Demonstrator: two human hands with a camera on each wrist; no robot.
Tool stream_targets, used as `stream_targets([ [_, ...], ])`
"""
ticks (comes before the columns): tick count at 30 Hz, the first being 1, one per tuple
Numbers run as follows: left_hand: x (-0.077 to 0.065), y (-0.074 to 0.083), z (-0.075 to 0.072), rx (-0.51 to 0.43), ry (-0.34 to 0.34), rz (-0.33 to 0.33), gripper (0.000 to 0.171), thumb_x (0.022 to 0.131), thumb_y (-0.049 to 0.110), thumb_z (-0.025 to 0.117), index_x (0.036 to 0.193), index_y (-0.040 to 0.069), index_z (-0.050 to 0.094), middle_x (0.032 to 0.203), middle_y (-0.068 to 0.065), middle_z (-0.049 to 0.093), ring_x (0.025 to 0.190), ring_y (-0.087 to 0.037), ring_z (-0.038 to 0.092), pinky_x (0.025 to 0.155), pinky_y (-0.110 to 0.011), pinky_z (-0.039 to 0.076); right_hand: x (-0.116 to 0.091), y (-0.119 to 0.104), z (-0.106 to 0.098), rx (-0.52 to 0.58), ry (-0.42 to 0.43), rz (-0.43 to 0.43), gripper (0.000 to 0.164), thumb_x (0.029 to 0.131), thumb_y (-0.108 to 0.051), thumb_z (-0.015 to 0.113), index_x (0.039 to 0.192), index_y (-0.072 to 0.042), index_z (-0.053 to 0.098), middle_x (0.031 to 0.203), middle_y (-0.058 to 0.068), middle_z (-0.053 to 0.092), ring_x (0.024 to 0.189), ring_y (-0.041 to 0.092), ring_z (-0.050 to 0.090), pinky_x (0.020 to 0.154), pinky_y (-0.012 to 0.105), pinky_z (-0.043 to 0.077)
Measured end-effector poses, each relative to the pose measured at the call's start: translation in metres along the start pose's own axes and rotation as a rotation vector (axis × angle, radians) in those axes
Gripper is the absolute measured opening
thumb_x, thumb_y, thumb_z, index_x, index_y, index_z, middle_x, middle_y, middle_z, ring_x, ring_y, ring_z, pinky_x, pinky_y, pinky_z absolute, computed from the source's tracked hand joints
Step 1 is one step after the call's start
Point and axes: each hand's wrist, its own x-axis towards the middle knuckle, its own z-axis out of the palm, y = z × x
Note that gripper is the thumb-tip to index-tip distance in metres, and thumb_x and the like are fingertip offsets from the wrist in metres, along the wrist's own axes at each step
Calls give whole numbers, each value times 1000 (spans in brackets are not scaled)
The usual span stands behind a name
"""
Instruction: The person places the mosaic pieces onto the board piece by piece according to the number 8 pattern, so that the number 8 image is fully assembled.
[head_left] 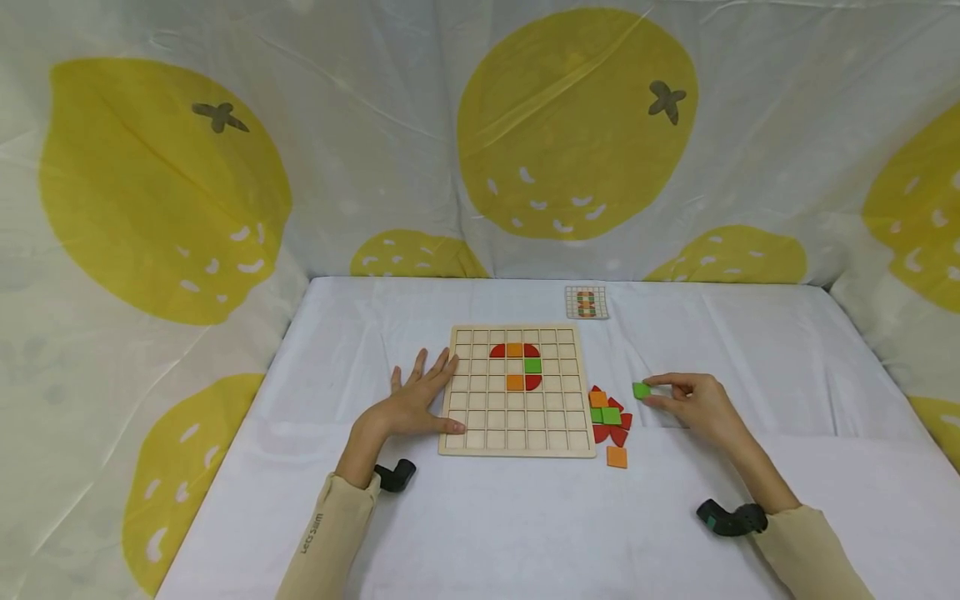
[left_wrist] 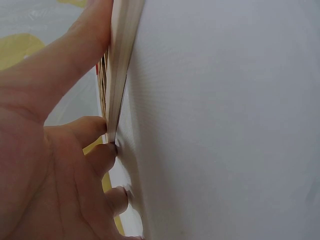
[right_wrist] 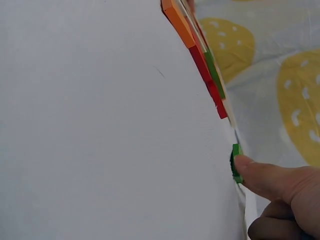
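Observation:
A wooden grid board lies on the table, its upper middle squares holding red rounded pieces, two orange squares and one green square. My left hand rests at the board's left side with fingers spread, thumb over the lower left edge. In the left wrist view, the thumb and fingertips meet the board's side. Right of the loose pieces, my right hand pinches a green square tile between thumb and forefinger. That tile shows edge-on in the right wrist view.
Beside the board's right edge is a loose heap of red pieces, green tiles and an orange tile. Another orange tile lies just below. A small pattern card sits behind the board. Lemon-print cloth hangs behind the table.

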Motion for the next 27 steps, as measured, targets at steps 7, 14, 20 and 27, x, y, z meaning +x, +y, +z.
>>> stream_targets([
  [7, 1, -1, 1, 7, -1, -1, 116, 84, 50, 83, 168, 15, 10, 176, -8, -2, 160, -41, -19, 120, -75, -15, 6, -7, 8, -6, -6, 11, 33, 89, -21, 82, 119, -7, 77, 64, -1, 35, 62, 12, 35, 52, 27, 26],
  [14, 1, -2, 1, 6, -1, -2, 116, 84, 50, 83, 168, 15, 10, 176, -7, -3, 160, -41, -19, 120, -75, -15, 9, -8, 10, -8, 8, 6, 37, 88, -22, 84, 121, -9, 77, 65, 0, 36, 63, 13, 35, 52, 28, 26],
  [20, 1, -2, 1, 10, -1, -4, 116, 84, 50, 83, 168, 15, 10, 176, -8, -3, 160, -41, -19, 120, -75, -15, 9, -7, 11, 15, -1, 8, 35, 88, -20, 84, 120, -9, 77, 64, -1, 34, 63, 13, 34, 53, 29, 27],
  [27, 1, -2, 1, 6, -1, -1, 116, 84, 50, 83, 168, 15, 10, 176, -7, -3, 160, -42, -19, 119, -75, -15, 11, -12, 14, -19, 31, -34, 30, 87, -20, 84, 115, -9, 79, 63, -1, 34, 61, 13, 34, 52, 28, 27],
])
